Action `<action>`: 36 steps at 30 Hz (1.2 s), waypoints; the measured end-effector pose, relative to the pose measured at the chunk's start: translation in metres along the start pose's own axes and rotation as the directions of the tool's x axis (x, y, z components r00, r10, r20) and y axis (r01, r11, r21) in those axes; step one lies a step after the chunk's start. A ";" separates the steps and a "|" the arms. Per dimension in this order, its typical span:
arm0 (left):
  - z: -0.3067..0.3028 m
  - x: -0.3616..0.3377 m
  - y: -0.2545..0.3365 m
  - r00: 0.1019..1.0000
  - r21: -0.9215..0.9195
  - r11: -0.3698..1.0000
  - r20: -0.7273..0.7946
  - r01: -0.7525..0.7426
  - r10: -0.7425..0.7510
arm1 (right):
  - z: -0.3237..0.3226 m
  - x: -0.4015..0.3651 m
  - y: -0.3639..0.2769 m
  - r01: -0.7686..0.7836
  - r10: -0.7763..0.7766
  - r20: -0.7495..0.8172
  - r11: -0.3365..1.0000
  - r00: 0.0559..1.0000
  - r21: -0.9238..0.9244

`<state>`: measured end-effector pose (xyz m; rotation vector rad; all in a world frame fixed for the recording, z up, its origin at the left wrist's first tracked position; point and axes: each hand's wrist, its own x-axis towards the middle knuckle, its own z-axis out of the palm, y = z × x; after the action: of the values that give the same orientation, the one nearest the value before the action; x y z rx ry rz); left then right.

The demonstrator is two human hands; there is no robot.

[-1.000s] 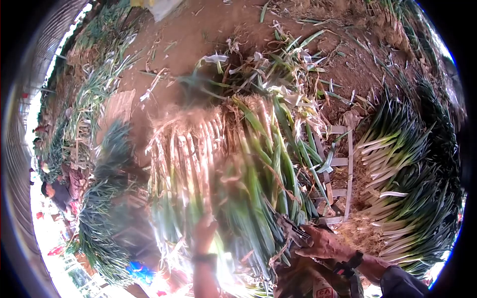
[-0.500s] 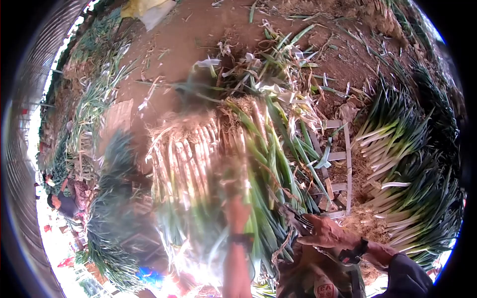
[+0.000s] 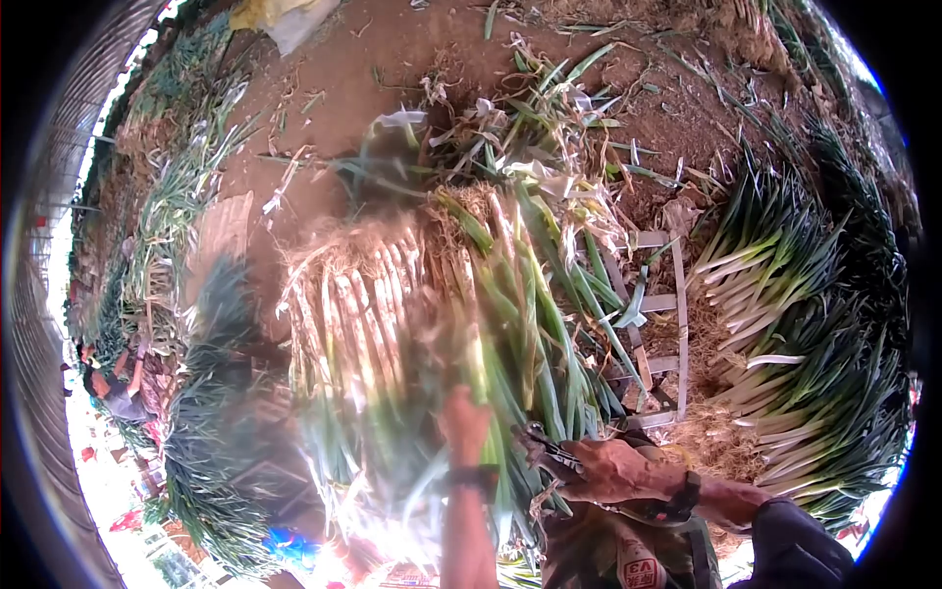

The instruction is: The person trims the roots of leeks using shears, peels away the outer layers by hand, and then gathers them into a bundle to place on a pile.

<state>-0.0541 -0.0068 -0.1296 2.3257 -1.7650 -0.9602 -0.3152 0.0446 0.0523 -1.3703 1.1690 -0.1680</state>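
A thick pile of leeks (image 3: 358, 314) lies in front of me, root ends away from me and green leaves toward me. My left hand (image 3: 463, 424) is closed around a leek (image 3: 477, 358) at the right of this pile; haze blurs the fingers. Just to its right, my right hand (image 3: 613, 469) is wrapped around a grey metal hand tool (image 3: 546, 450), its head pointing left toward the leaves. Much of the tool is hidden in the palm, and I cannot make out its exact kind. Long green leaves (image 3: 549, 344) lie beside the hands.
Trimmed leeks (image 3: 775, 285) are stacked at right beside a metal slatted frame (image 3: 682, 334). Leaf scraps (image 3: 549, 128) litter the soil beyond the pile. More leeks (image 3: 211, 412) lie at left, where another person (image 3: 123, 388) works.
My right hand and the tool have moved left, closer to my left hand. My left hand stays nearly in place on the leek. The person at far left has shifted their arms.
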 end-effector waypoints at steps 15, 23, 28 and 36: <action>-0.016 0.001 0.012 0.991 -0.034 0.999 0.133 -0.003 0.007 | -0.009 0.074 0.019 -0.131 0.114 -0.110 0.978 0.987 -0.165; -0.024 -0.002 0.023 0.993 -0.011 1.000 0.121 0.011 -0.010 | -0.018 0.121 0.036 -0.094 0.034 -0.224 0.961 0.974 -0.260; -0.012 0.002 0.003 0.993 -0.068 0.997 0.108 -0.029 0.037 | -0.029 0.151 0.042 -0.132 0.075 -0.188 0.941 0.979 -0.312; -0.012 0.001 0.007 0.997 -0.089 0.996 0.061 -0.030 0.036 | -0.048 0.189 0.052 -0.213 0.159 -0.183 0.918 0.970 -0.334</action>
<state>-0.0537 -0.0134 -0.1177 2.2299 -1.7394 -1.0938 -0.2871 -0.1040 -0.0807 -1.5660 1.5054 0.0807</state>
